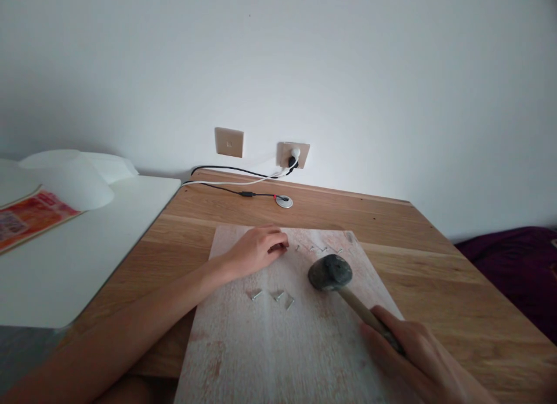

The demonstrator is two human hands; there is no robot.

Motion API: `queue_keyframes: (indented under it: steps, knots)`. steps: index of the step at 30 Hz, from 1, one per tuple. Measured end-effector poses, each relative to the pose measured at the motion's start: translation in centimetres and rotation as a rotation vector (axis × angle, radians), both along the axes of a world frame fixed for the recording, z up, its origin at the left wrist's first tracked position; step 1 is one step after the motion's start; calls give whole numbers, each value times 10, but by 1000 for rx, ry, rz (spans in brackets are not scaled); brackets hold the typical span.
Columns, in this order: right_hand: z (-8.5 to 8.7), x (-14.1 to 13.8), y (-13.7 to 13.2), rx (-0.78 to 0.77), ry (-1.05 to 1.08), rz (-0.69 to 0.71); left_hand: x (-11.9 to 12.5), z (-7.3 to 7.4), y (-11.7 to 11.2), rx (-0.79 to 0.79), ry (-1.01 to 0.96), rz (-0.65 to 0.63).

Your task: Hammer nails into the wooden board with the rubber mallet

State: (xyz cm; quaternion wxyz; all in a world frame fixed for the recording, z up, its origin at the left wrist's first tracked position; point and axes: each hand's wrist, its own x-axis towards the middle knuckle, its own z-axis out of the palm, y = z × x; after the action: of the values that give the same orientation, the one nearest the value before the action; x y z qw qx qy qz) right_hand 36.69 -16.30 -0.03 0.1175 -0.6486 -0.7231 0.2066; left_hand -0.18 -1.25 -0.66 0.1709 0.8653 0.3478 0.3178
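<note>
My right hand point(411, 349) is wrapped round the wooden handle of a rubber mallet point(331, 271). The mallet's dark head is over the right part of a pale, worn wooden board point(243, 346). Toward the board's far edge my left hand point(263, 247) rests with its fingers curled and thumb drawn in; whatever is between the fingertips is hidden. Just right of those fingertips, several small metal screws or nails point(323, 250) form a row, seemingly upright. Three more metal screws or nails point(256, 295) are nearer to me, left of the mallet head.
The board lies on a wooden desk point(435, 288). Behind it, black and white cables point(230, 183) run to a wall socket point(300, 154) and a round desk grommet point(284, 202). At left, a white table point(117, 235) bears a red-orange printed packet point(35, 218). Dark purple cloth point(513, 270) is at right.
</note>
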Motion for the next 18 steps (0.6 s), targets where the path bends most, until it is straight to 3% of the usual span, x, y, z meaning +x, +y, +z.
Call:
queue_keyframes:
  steps: [3, 6, 13, 18]
  knots:
    - [-6, 6, -9, 16, 39, -29, 1, 0, 0, -8, -1, 6]
    - [1, -5, -5, -42, -8, -15, 2, 1, 0, -28, -20, 22]
    - [34, -32, 28, -105, -39, 88, 3, 1, 1, -95, -46, 61]
    - [61, -53, 55, -4, -31, 208, 3, 2, 0, -140, -62, 88]
